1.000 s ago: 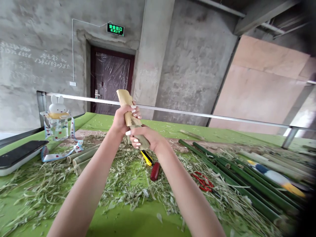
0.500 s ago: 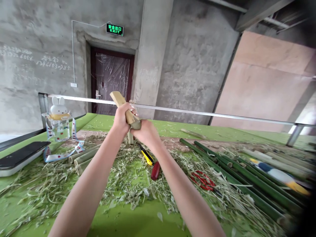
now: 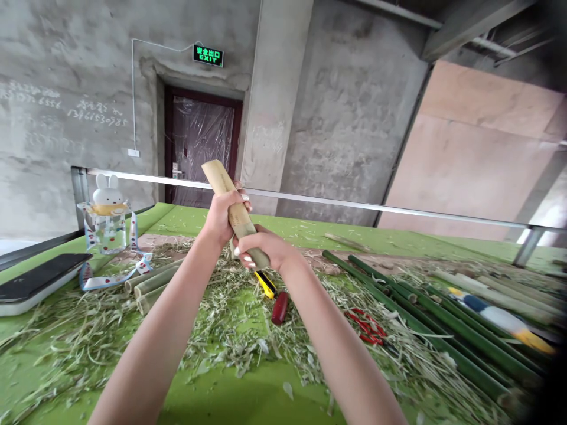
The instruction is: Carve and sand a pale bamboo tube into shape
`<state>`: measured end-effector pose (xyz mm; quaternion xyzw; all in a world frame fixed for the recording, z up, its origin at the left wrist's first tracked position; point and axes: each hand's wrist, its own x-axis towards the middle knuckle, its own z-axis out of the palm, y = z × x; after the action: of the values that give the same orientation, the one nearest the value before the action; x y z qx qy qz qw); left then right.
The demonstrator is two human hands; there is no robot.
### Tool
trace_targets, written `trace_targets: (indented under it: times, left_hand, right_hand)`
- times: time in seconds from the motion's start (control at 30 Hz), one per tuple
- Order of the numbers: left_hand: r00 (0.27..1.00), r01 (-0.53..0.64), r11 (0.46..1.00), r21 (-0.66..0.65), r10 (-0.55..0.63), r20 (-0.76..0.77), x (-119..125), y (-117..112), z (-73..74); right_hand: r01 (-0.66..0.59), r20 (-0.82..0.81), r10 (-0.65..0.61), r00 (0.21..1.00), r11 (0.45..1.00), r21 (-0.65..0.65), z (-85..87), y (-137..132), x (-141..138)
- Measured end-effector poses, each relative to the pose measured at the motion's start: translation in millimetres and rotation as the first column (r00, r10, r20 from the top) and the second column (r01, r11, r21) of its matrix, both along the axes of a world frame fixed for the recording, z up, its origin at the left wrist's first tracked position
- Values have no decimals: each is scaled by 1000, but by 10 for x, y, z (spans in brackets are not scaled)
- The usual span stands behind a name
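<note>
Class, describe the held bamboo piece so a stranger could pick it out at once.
Find the shaving-strewn green table. Above its middle, the left hand and right hand grip one short bamboo piece, tilted upward. Unlike the long green stalks lying at the right, it is pale tan.

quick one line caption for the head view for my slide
A pale tan bamboo stick gripped by left hand and right hand over a green table strewn with shavings

The left hand (image 3: pixel 220 217) and the right hand (image 3: pixel 267 251) had long nails painted white. Both arms were bare, long and thin, right down to the bottom edge.
</note>
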<state>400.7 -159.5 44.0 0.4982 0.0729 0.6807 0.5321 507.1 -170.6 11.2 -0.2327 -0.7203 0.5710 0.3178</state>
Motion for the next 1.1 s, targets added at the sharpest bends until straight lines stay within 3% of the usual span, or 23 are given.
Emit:
trace_targets:
  times: [0.07,0.13,0.27,0.33,0.43,0.5,0.63,0.73,0.83,0.9,1.0,1.1]
  left_hand:
    - [993,108,992,70,-104,-62,-23,-29,-1]
    - [967,218,967,128,-197,-160,-72,-52,-4]
    - [872,425,876,230,-328,-363,-242,-43,-30]
    - [821,501,826,258,-359,-443,-330,-22,-41]
    - [834,449,860,243,-306,-458,-409,3,-22]
    - [893,315,921,227,-207,-400,-412,18,13]
    - [955,-24,986,167,72,-287,-315,80,69]
    - [962,-169,981,94,185,-202,-200,130,68]
    - [959,-225,974,17,225,-170,-137,153,52]
    - [963,-222,975,-16,217,-162,-142,166,43]
    - [980,-139,990,-16,135,-143,-177,196,24]
    - [991,-22,1000,11,23,-131,-170,207,3]
  right_hand:
    - [-290,-67,285,956,952,-95,-59,70,40]
    - [-509,-118,497,860,852,-121,-117,128,51]
    - [-715,-66,713,698,689,-115,-200,151,-26]
    - [-750,-27,751,659,656,-85,-221,134,-84]
    - [-720,-93,716,692,694,-15,-221,121,-133]
    - [-628,-189,617,764,779,3,-203,132,-117]
    - [-251,-266,240,933,968,-7,-147,170,0]
    - [7,-253,-12,967,1000,-19,-117,179,66]
    - [199,-226,-199,954,980,-25,-99,166,76]
    - [195,-223,-195,955,981,-24,-86,148,72]
    - [-20,-242,10,970,999,-39,-69,115,74]
    - [-185,-266,166,950,982,-49,-67,93,78]
